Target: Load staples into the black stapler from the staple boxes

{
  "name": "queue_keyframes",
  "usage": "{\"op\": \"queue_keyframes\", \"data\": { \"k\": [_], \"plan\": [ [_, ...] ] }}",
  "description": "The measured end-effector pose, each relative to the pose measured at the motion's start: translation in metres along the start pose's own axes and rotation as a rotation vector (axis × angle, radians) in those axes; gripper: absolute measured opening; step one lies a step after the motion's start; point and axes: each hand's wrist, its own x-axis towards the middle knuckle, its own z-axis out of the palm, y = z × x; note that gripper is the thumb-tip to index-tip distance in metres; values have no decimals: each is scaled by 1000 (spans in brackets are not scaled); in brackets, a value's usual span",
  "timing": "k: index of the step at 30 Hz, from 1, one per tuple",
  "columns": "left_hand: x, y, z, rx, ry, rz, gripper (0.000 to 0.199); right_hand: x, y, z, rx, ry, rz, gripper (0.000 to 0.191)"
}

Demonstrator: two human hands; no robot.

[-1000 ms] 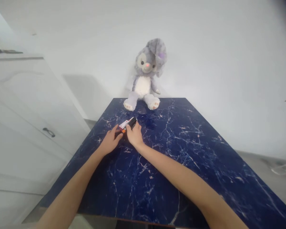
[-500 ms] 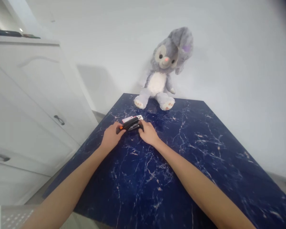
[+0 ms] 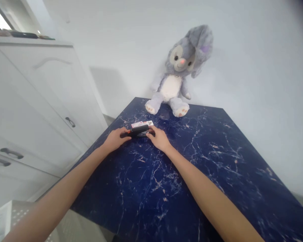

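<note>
Two bare hands on one black stapler-like tool (image 3: 140, 129), closed around its opposite ends. At the orange-tipped end, left hand (image 3: 114, 139), thumb on the near side, fingertips on the far side. At the other end, right hand (image 3: 159, 138), thumb low beside a shiny metal strip (image 3: 142, 133), fingers toward the far side. Between the two grips, only the long dark body of the tool. Cannot tell whether resting on the table or slightly lifted.

Just beyond the grip, a small box (image 3: 136, 124), white with pinkish-red print, lying lengthwise behind the tool and partly covered by it. Cannot tell whether open or sealed, nor name any contents.

Under and all around the grip, a dark blue table (image 3: 154, 195), veined like marble. Farther beyond and to the right, a grey plush toy (image 3: 171, 86), seated near the far edge, white belly, pink nose.

Low and well left of the grip, a white perforated bin (image 3: 16, 215), partly hidden by the left forearm (image 3: 58, 193); contents too unclear to name. Farther left, a white cabinet (image 3: 40, 101), doors shut over hidden contents; on top, a blurred dark object (image 3: 25, 34). Behind everything, a pale wall (image 3: 247, 60).
</note>
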Motion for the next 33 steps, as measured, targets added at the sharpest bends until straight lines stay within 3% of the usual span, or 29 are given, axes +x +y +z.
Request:
{"op": "queue_keyframes", "data": {
  "k": [4, 7, 10, 20, 24, 28, 33],
  "plan": [
    [3, -7, -3, -108, -23, 5, 32, 10, 5, -11, -16, -108, -125, 29],
    [4, -9, -4, -113, -23, 8, 33, 16, 8, -15, -112, -120, -246, 16],
    [5, -8, -7, -69, -25, 27, 32, 18, 9, -16, -117, -140, -298, 17],
    [8, -9, -8, -64, -42, -1, 32, -2, 36, -54, -127, -133, -237, 23],
    [6, -7, -6, -26, -39, -9, 36, -8, 31, -51, -189, -91, -297, 36],
    [4, -6, -6, 11, -55, 47, 43, -8, 22, -43, -261, -183, -402, 37],
    [4, -6, -1, 107, -32, 40, 60, -8, 19, -40, -314, -162, -304, 27]
  ]
}}
